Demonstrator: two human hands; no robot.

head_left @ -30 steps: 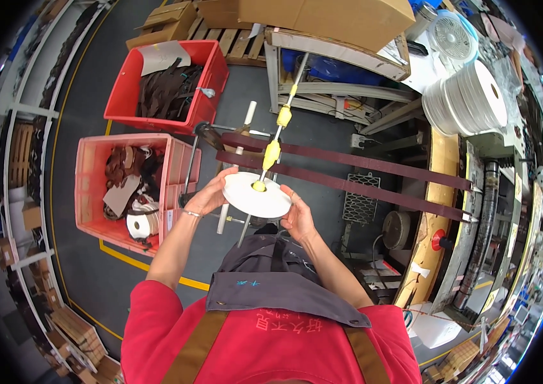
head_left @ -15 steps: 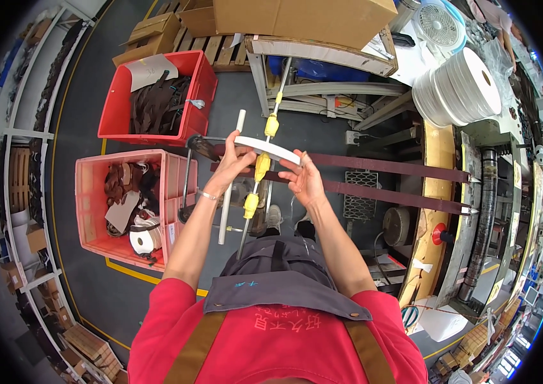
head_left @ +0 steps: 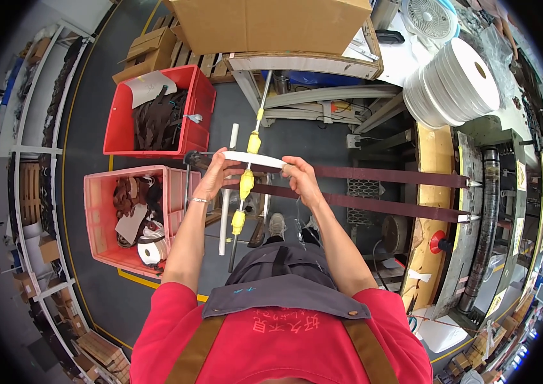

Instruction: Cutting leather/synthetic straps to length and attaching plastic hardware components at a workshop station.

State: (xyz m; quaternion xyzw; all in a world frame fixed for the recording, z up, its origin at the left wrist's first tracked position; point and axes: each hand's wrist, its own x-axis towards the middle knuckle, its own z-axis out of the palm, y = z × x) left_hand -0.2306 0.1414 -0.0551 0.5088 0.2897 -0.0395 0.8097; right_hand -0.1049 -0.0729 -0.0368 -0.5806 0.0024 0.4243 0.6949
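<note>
— White disc [head_left: 253, 159]: where was it?
— On the rod with yellow sleeves [head_left: 246, 184], above two dark straps [head_left: 380, 174].
— The fingers?
— Left hand [head_left: 215, 174] and right hand [head_left: 299, 180] each pinched its rim, right of the red bins [head_left: 118, 137].

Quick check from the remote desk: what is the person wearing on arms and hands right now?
Both forearms are bare, and so are the left hand and right hand: no gloves. Short red sleeves end above the elbows. A thin bracelet circles the left wrist. No watch or ring can be made out.
</note>
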